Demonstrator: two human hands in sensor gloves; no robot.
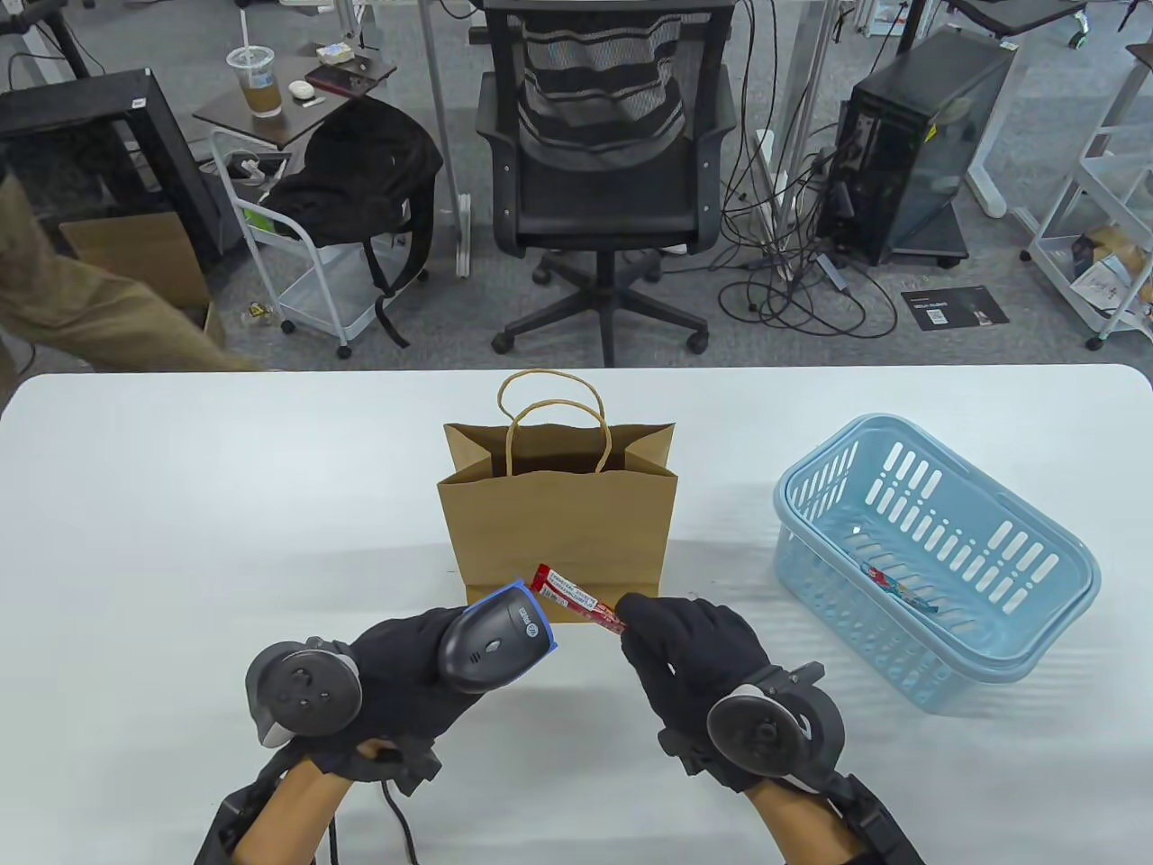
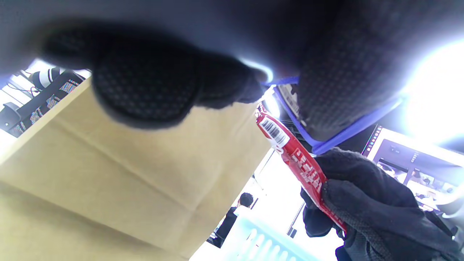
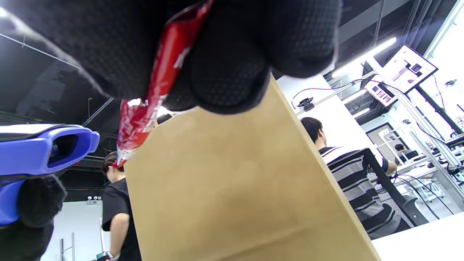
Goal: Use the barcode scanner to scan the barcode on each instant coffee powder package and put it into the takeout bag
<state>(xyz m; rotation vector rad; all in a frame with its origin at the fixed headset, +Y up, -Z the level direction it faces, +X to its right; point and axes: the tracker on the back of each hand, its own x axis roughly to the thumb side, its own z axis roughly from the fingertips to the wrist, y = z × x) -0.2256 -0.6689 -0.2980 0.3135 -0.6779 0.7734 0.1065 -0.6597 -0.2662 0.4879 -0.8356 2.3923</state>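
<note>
My left hand [image 1: 405, 667] grips a grey barcode scanner [image 1: 491, 635] with a blue-rimmed head [image 3: 47, 150], aimed right at a red coffee stick pack [image 1: 576, 596]. My right hand [image 1: 685, 644] pinches that pack by its right end and holds it just in front of the scanner head. The barcode on the pack [image 2: 273, 130] faces down toward the scanner window. The brown paper takeout bag [image 1: 558, 514] stands open and upright right behind both hands. One more stick pack [image 1: 896, 586] lies in the blue basket [image 1: 937, 559].
The blue basket sits at the right of the white table [image 1: 225, 505]. Beyond the far edge stand an office chair [image 1: 603, 162], a cart and a computer tower. The scanner cable runs down off the near edge.
</note>
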